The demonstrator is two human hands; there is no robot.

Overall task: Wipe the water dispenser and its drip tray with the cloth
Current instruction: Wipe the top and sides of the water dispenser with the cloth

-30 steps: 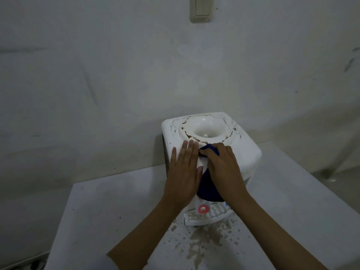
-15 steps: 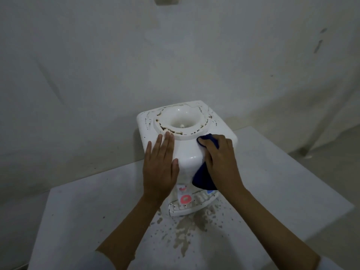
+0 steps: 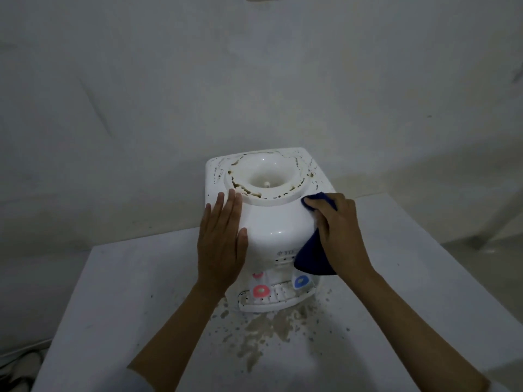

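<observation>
water dispenser (image 3: 271, 222) sits on the white table (image 3: 113, 306), drip tray (image 3: 271, 302) facing you. your left hand (image 3: 222, 247) lies flat on its left side, your right hand (image 3: 338, 236) grips the blue cloth (image 3: 310, 257) against its right shoulder.

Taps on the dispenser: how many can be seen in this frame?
2. The red tap sits at the front left above the drip tray; the blue tap is at the front right, just below the cloth. None seems hidden.

Left hand (image 3: 222, 244) flat, fingers straight; right hand (image 3: 339, 233) fingers curled, gripping.
</observation>
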